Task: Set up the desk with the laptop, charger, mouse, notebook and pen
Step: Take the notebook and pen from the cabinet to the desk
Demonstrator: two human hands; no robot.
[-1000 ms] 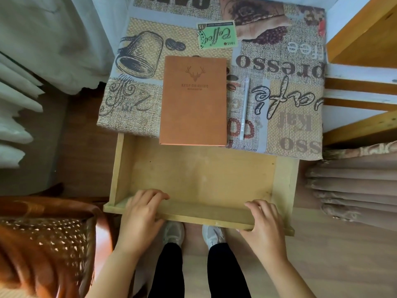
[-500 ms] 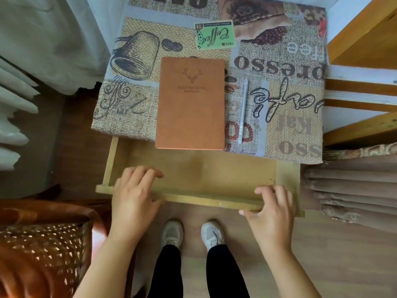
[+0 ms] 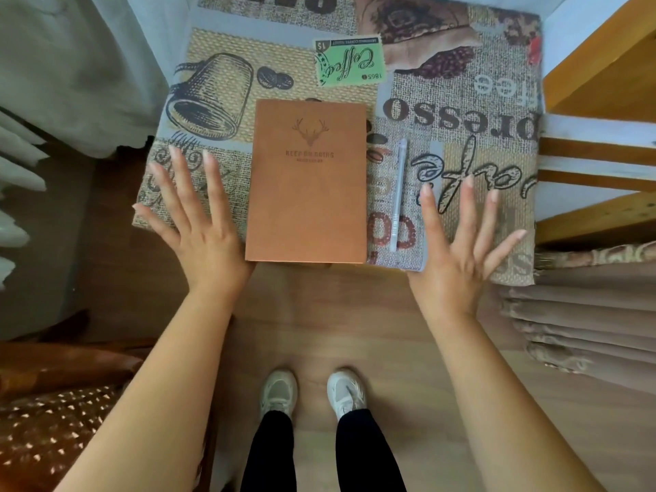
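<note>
A brown notebook (image 3: 308, 182) with a deer-head stamp lies closed in the middle of the small desk (image 3: 479, 111), which wears a coffee-print cloth. Just to its right a white pen (image 3: 398, 195) lies lengthwise on the cloth. My left hand (image 3: 193, 221) hovers at the desk's front left edge beside the notebook, fingers spread, holding nothing. My right hand (image 3: 461, 250) is spread the same way at the front right edge, right of the pen. The drawer is out of sight under the desk top. No laptop, charger or mouse is in view.
A woven chair (image 3: 53, 413) with a brown frame stands at lower left. White curtains (image 3: 71, 65) hang at the left, a wooden frame (image 3: 603, 65) stands at the right, and beige curtain folds (image 3: 585, 314) sit below it. My feet (image 3: 312, 392) stand on wooden floor.
Both hands pushed the wooden drawer in under the desk until it vanished, then came off its front edge and now hover spread at the desk's front.
</note>
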